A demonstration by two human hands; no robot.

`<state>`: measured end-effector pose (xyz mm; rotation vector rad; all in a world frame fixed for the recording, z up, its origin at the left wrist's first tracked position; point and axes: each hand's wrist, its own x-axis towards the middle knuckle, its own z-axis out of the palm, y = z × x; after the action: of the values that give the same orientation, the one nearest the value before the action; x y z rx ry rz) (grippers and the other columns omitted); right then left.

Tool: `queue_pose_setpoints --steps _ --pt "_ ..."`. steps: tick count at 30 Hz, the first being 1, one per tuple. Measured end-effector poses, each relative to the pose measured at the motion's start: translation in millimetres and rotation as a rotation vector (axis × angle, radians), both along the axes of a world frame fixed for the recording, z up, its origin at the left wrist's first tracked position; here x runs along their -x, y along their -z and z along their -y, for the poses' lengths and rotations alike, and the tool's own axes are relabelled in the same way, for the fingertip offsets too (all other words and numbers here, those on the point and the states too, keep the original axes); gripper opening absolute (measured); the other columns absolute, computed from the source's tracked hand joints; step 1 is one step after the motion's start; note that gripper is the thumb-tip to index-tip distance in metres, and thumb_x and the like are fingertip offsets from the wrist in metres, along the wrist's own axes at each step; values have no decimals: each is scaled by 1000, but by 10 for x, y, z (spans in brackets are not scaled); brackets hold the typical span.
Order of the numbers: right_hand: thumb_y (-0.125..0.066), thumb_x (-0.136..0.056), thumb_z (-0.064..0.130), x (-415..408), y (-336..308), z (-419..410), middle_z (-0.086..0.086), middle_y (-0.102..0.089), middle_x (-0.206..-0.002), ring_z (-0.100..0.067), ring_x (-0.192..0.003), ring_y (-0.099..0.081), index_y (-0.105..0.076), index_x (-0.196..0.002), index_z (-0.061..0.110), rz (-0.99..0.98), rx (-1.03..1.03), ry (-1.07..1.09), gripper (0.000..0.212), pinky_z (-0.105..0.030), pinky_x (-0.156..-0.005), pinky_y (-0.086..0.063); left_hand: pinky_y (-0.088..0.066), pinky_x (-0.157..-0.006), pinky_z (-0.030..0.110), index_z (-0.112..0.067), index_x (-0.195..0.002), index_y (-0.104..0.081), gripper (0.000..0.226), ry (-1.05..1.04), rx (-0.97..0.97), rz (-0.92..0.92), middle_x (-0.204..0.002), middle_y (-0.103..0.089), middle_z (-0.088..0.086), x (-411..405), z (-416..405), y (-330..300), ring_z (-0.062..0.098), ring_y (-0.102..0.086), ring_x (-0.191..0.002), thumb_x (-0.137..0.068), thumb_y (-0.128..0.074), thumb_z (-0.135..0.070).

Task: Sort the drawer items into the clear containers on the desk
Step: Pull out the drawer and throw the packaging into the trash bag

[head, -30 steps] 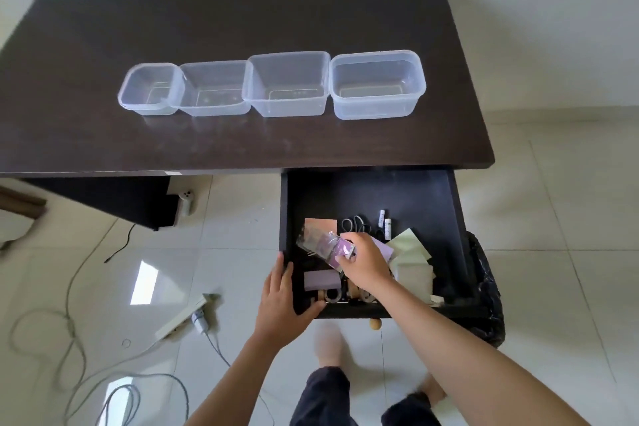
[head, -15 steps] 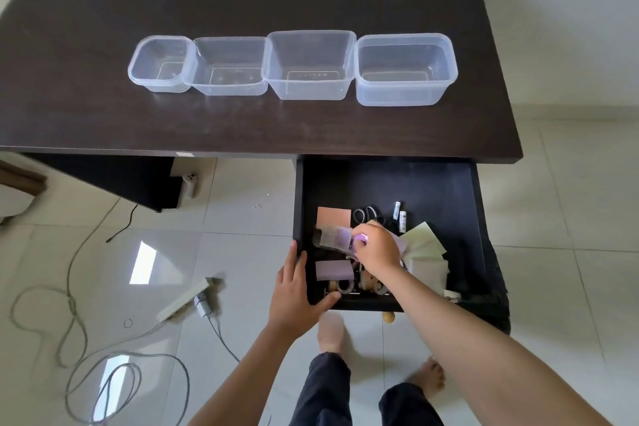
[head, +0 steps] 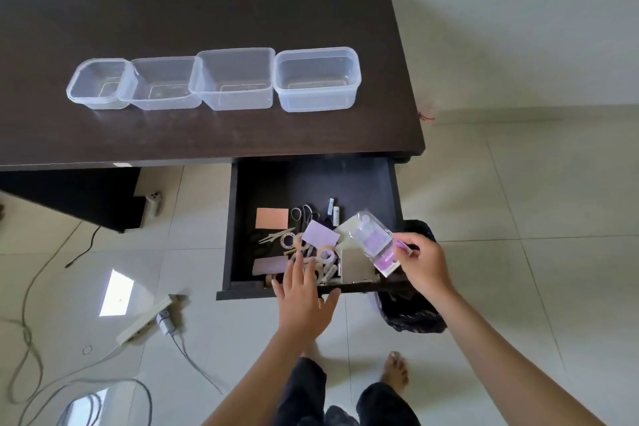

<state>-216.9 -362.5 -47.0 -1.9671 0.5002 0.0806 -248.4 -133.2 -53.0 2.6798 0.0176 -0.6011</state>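
Observation:
The dark drawer (head: pixel 349 180) stands pulled out under the desk (head: pixel 207 135). Inside lie an orange note pad (head: pixel 272 218), a purple pad (head: pixel 320 234), scissors (head: pixel 301 214), tape rolls (head: pixel 326 254) and small tubes (head: pixel 333 209). My right hand (head: pixel 422 261) pinches a clear packet with purple contents (head: pixel 375 242), lifted over the drawer's right side. My left hand (head: pixel 304 290) reaches over the drawer's front edge with fingers spread, tips above the clutter. Several clear containers sit in a row on the desk, from the smallest (head: pixel 98 83) to the largest (head: pixel 317 79).
A black bin bag (head: pixel 415 315) stands on the floor right of the drawer. A power strip (head: pixel 145 320) and grey cables (head: pixel 31 339) lie on the tiles at left. My bare foot (head: pixel 396 370) is below the drawer.
My right hand has lifted the clear packet out of the clutter and carried it right. My left hand shifted from the drawer's left front corner to its middle, reaching inside.

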Motion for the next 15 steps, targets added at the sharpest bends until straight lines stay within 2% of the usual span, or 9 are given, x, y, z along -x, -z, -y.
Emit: queue_pose_setpoints --steps 4,7,10,13,15 --pt "-64 -82 2 324 -30 645 7 -69 -93 -12 -74 -64 -70 -99 21 -4 25 154 26 -8 -67 -49 -3 -115 57 -30 -146 -22 62 55 34 58 -160 -7 -2 103 543 2 23 -8 -147 -92 -38 -56" --pt "-63 -82 3 521 85 1025 -2 -71 -96 -21 -78 -64 -71 -98 14 -59 83 219 21 -27 -75 -51 2 -114 58 -39 -144 -27 52 103 56 49 -160 -9 -3 172 854 40 24 -5 -147 -95 -38 -51" --pt "-60 -82 3 653 223 1267 -6 -70 -97 -21 -82 -60 -71 -100 8 -136 209 180 22 -26 -76 -45 6 -113 59 -43 -140 -36 44 89 64 72 -158 -19 -4 224 1067 74 23 -6 -147 -96 -39 -48" --pt "-55 -84 3 692 368 1350 -9 -70 -99 -20 -79 -57 -70 -104 6 -262 264 74 25 -22 -71 -39 7 -113 59 -43 -131 -49 37 10 66 95 -151 -35 -5 242 1167 107 22 -13 -146 -95 -44 -47" --pt "-52 -84 2 679 459 1370 -13 -71 -99 -27 -81 -60 -68 -103 3 -349 259 -1 25 -28 -66 -43 6 -113 59 -42 -126 -55 34 -29 75 117 -145 -44 -5 247 1189 139 22 -18 -144 -93 -48 -46"
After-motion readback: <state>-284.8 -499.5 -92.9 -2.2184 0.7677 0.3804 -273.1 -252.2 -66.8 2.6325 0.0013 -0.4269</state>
